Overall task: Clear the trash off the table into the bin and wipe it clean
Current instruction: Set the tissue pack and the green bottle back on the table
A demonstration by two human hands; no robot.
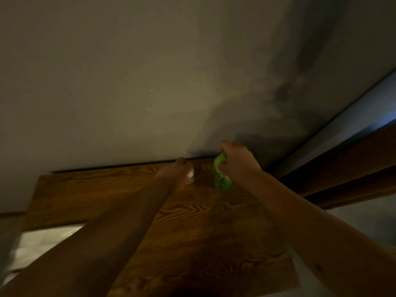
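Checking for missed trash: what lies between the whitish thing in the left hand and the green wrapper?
Only bare wooden table shows between the whitish thing and green wrapper in the dim head view.

Dim light, picture soft. I see a wooden table (102, 189) with strong grain, its far edge against a pale wall (128, 71). Both bare arms reach to the far edge. The right hand (237, 161) grips a green wrapper (221, 175) from above; the wrapper hangs down from the fist, and I cannot tell whether its lower end touches the wood. The left hand (175, 171) lies just beside it on the tabletop, fingers curled round a small white scrap (190, 175); what the scrap is, I cannot tell. A dark wooden frame (342, 163) runs along the right. Pale floor (42, 247) shows under the table's left edge.
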